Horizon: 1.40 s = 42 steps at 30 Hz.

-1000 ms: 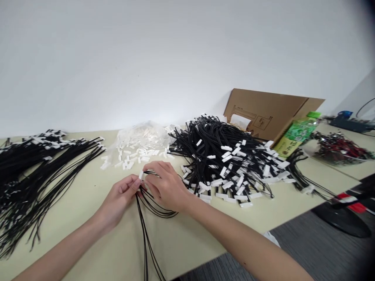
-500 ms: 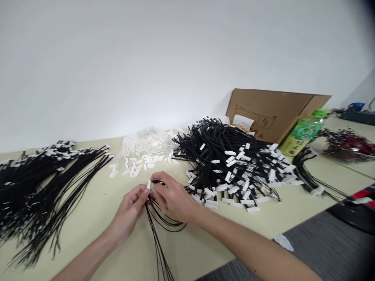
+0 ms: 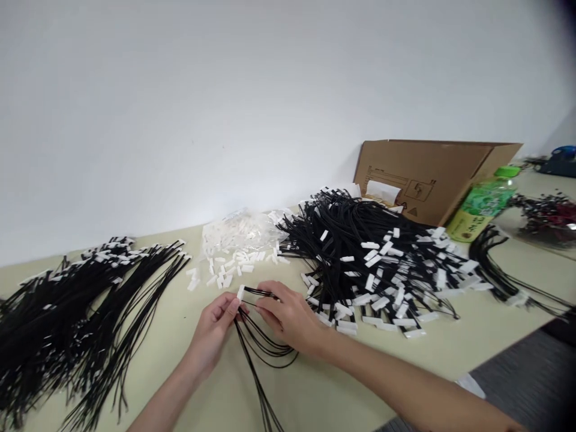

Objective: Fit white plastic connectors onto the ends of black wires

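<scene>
Left hand [image 3: 215, 327] pinches white connector [image 3: 240, 292] at its fingertips | right hand [image 3: 288, 315] grips black wires [image 3: 258, 345] running into that connector, just above pale table [image 3: 315, 390] | loose white connectors [image 3: 225, 273] behind | big cable heap [image 3: 373, 264] right | laid-out cables [image 3: 67, 312] left

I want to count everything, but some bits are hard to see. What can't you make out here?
Head view only:
- Small white plastic connector: mostly covered by left hand fingertips.
- Black wire ends: right hand hides them.
- Green bottle label: too small.
- Left pile of black cables: cut off by the edge.
</scene>
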### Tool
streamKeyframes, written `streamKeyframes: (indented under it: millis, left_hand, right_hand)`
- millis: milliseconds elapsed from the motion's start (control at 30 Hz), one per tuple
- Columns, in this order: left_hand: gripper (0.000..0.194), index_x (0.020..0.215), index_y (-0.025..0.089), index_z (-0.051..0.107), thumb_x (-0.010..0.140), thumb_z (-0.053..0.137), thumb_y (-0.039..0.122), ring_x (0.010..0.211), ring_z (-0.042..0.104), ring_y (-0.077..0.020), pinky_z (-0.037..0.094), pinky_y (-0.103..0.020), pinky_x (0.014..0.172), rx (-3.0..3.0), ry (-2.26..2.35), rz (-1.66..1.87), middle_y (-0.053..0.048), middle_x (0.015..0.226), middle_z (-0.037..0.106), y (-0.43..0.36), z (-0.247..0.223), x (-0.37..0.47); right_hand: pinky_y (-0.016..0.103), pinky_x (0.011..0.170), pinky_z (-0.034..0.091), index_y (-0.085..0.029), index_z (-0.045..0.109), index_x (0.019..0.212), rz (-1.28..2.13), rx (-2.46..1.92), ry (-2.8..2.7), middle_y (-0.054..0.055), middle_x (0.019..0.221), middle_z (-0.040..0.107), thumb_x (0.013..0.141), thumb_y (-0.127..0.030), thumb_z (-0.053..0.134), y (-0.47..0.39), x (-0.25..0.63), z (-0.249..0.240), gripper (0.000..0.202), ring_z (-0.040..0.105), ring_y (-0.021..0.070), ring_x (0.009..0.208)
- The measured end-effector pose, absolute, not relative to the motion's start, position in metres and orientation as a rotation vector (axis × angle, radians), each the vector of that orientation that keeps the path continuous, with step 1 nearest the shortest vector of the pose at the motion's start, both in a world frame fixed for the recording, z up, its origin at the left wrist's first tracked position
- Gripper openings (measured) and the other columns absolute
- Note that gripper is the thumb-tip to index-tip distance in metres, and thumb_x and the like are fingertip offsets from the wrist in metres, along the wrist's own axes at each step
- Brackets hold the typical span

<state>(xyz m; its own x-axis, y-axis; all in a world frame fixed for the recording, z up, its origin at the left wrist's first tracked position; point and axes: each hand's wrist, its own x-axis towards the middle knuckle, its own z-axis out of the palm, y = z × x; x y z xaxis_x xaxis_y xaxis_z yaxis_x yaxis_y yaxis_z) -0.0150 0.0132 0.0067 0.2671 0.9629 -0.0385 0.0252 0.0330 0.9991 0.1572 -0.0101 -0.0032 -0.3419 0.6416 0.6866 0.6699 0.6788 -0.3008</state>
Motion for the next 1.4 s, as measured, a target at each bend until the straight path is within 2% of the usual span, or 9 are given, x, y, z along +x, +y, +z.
streamKeyframes:
  millis: [100, 467, 667, 800, 1000, 1200, 1400]
  left_hand:
    - [0.025, 0.071, 0.016, 0.058, 0.072, 0.059, 0.04, 0.07, 0.05, -0.0158, 0.038, -0.024, 0.068, 1.283, 1.005, 0.98, -0.003, 0.069, 0.058, 0.017, 0.009, -0.018]
    - [0.024, 0.069, 0.016, 0.058, 0.076, 0.055, 0.039, 0.065, 0.047, -0.0158, 0.036, -0.025, 0.062, 1.357, 0.943, 0.972, -0.003, 0.065, 0.055, 0.005, 0.013, -0.002]
    - [0.026, 0.07, 0.016, 0.058, 0.078, 0.05, 0.039, 0.068, 0.048, -0.0168, 0.036, -0.026, 0.066, 1.457, 0.945, 0.855, -0.003, 0.066, 0.055, 0.009, 0.018, -0.007]
    - [0.027, 0.069, 0.016, 0.058, 0.078, 0.05, 0.04, 0.068, 0.049, -0.0172, 0.036, -0.027, 0.065, 1.527, 0.913, 0.758, -0.004, 0.066, 0.056, 0.012, 0.019, -0.011]
    - [0.027, 0.069, 0.015, 0.055, 0.078, 0.051, 0.04, 0.066, 0.046, -0.0147, 0.034, -0.024, 0.063, 1.501, 0.896, 0.755, -0.001, 0.065, 0.053, 0.013, 0.011, -0.013]
    - [0.024, 0.068, 0.015, 0.055, 0.077, 0.054, 0.037, 0.065, 0.046, -0.0135, 0.034, -0.023, 0.062, 1.43, 0.905, 0.817, -0.001, 0.064, 0.053, 0.009, 0.002, -0.012]
    - [0.023, 0.069, 0.014, 0.058, 0.076, 0.056, 0.036, 0.065, 0.048, -0.014, 0.035, -0.023, 0.061, 1.443, 0.906, 0.839, -0.002, 0.065, 0.055, 0.009, 0.004, -0.011]
  right_hand:
    - [0.028, 0.074, 0.047, -0.019, 0.057, 0.087, -0.098, -1.01, -2.035, 0.008, 0.102, 0.053, 0.084, -0.018, 0.044, -0.009, 0.159, 0.0, 0.013, 0.053, 0.0152, 0.092]
    - [0.028, 0.066, 0.046, -0.017, 0.056, 0.091, -0.01, -0.957, -2.035, 0.007, 0.088, 0.057, 0.083, -0.015, 0.043, -0.012, 0.157, 0.005, 0.016, 0.053, 0.0155, 0.077]
    - [0.028, 0.068, 0.046, -0.017, 0.055, 0.095, 0.076, -0.947, -2.084, 0.007, 0.091, 0.057, 0.083, -0.014, 0.042, -0.01, 0.158, 0.005, 0.018, 0.053, 0.0164, 0.081]
    - [0.025, 0.062, 0.043, -0.017, 0.053, 0.087, 0.164, -0.969, -2.175, 0.005, 0.083, 0.056, 0.085, -0.015, 0.039, -0.013, 0.157, 0.006, 0.015, 0.052, 0.0137, 0.07]
    - [0.024, 0.056, 0.037, -0.017, 0.051, 0.08, 0.127, -0.988, -2.216, 0.002, 0.075, 0.052, 0.084, -0.014, 0.038, -0.013, 0.156, 0.003, 0.014, 0.047, 0.0121, 0.062]
    - [0.023, 0.056, 0.035, -0.017, 0.049, 0.074, 0.274, -0.952, -2.173, 0.001, 0.07, 0.05, 0.082, -0.012, 0.039, -0.013, 0.156, 0.005, 0.015, 0.045, 0.0114, 0.061]
    - [0.021, 0.058, 0.037, -0.017, 0.053, 0.077, 0.455, -0.952, -2.108, 0.002, 0.074, 0.053, 0.082, -0.012, 0.041, -0.01, 0.159, 0.005, 0.015, 0.047, 0.0102, 0.062]
